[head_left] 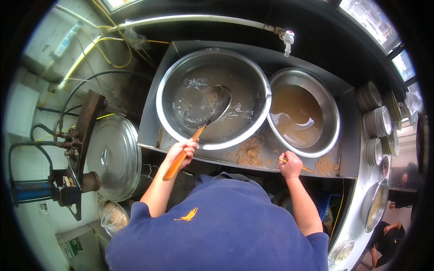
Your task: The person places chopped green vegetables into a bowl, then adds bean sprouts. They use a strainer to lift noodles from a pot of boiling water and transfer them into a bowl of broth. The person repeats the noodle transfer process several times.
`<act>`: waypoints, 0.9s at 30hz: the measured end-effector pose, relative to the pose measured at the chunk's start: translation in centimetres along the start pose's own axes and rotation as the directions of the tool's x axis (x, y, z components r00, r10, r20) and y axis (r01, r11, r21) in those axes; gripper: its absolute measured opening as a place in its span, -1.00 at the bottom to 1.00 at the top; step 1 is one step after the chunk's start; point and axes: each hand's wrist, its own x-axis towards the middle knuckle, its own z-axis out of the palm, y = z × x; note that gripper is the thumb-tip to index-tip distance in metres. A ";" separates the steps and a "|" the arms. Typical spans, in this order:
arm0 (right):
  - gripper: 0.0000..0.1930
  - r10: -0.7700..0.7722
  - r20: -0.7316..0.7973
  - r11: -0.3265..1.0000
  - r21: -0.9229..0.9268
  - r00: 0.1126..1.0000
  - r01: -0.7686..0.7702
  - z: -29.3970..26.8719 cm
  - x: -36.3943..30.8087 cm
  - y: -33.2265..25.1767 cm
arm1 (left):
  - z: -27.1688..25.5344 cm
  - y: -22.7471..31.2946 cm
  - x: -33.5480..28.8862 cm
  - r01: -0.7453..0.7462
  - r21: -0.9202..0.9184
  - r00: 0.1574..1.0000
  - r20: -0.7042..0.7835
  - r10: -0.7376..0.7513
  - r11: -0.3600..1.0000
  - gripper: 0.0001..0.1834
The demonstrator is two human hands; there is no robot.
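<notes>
In my left hand [183, 150] is the orange wooden handle of a strainer [198, 133], my fingers wrapped round it. The strainer's rounded metal head reaches into a wide steel basin [166, 118] of cloudy grey water, where a pale brown stringy clump shows by its rim. My right hand [290, 165] is closed round thin wooden chopsticks [308, 170] at the front edge of the metal trough, below a second steel basin [335, 118] of brownish water. Whether it holds one stick or two I cannot tell.
Brown noodle-like scraps [248, 152] lie on the metal trough [349, 135] between the basins. A white tap [288, 43] hangs above. Stacked plates [376, 122] stand on the right. At left are a large round lid [113, 158] and a machine with hoses [72, 180].
</notes>
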 end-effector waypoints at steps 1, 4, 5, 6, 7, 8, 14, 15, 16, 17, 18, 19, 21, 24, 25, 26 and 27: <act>-0.79 0.000 -0.001 1.000 -0.003 1.000 0.000 0.0 0.0 0.0 | 0.3 0.8 0.8 0.017 -0.124 1.000 0.020 -0.015 0.992 -0.72; -0.79 0.004 -0.007 1.000 -0.009 1.000 -0.005 0.0 0.0 0.0 | 2.0 3.6 4.8 -0.006 0.105 0.993 -0.120 0.018 0.994 -0.82; -0.79 0.008 -0.006 1.000 -0.006 1.000 -0.008 -0.1 0.0 -0.1 | 2.7 4.4 6.3 0.002 0.232 0.992 -0.126 0.028 0.973 -0.87; -0.79 0.015 -0.003 1.000 0.004 1.000 -0.015 -0.1 0.0 -0.1 | 3.2 4.9 7.6 0.020 0.260 0.991 -0.134 0.016 0.966 -0.88; -0.79 0.017 0.004 1.000 0.005 1.000 -0.017 -0.1 0.0 -0.2 | 3.3 5.1 8.3 0.009 0.392 0.995 -0.100 0.032 0.920 -0.87; -0.79 0.018 0.003 1.000 0.005 1.000 -0.018 -0.2 0.0 -0.3 | 3.2 5.2 8.3 -0.021 0.465 0.991 -0.105 0.079 0.885 -0.87; -0.80 0.038 -0.014 0.999 0.017 0.999 -0.038 -0.3 0.2 -0.3 | 1.0 3.5 5.2 -0.141 0.640 0.953 -0.119 0.278 0.755 -0.92; -0.80 0.036 -0.014 0.999 0.029 0.999 -0.036 -0.3 0.3 -0.3 | 1.1 3.1 5.3 -0.146 0.660 0.934 -0.154 0.323 0.737 -0.93; -0.80 0.035 -0.014 0.999 0.032 0.999 -0.034 -0.4 0.3 -0.2 | 1.3 2.6 5.7 -0.150 0.688 0.902 -0.198 0.383 0.710 -0.93; -0.80 0.031 -0.014 0.999 0.035 0.999 -0.030 -0.3 0.4 -0.2 | 1.6 1.8 6.4 -0.131 0.750 0.861 -0.238 0.449 0.648 -0.96; -0.79 0.023 -0.017 0.999 0.041 1.000 -0.023 -0.3 0.4 -0.2 | 2.1 1.2 7.5 -0.105 0.788 0.855 -0.240 0.459 0.607 -0.87; -0.80 0.022 -0.013 0.999 0.038 1.000 -0.021 -0.3 0.4 -0.2 | 2.6 0.3 8.7 -0.093 0.824 0.828 -0.248 0.503 0.559 -0.80; -0.80 0.027 -0.017 0.999 0.020 0.999 -0.027 -0.2 0.4 -0.2 | 3.4 -1.1 10.6 -0.052 0.873 0.827 -0.235 0.511 0.485 -0.61; -0.80 0.023 -0.024 1.000 0.004 0.999 -0.023 -0.1 0.2 -0.2 | 3.6 -2.5 11.3 -0.049 0.863 0.909 -0.170 0.381 0.502 -0.65; -0.80 0.021 -0.025 1.000 0.004 0.999 -0.021 -0.1 0.1 -0.2 | 3.5 -2.6 10.8 -0.074 0.844 0.941 -0.117 0.318 0.531 -0.68; -0.80 0.014 -0.018 1.000 0.022 1.000 -0.014 -0.1 0.0 -0.1 | 3.4 -2.5 10.0 -0.083 0.817 0.966 -0.074 0.247 0.570 -0.70; -0.80 0.007 -0.014 0.999 0.042 1.000 -0.007 -0.1 0.0 -0.1 | 3.4 -2.4 9.1 -0.075 0.781 0.984 -0.043 0.174 0.621 -0.73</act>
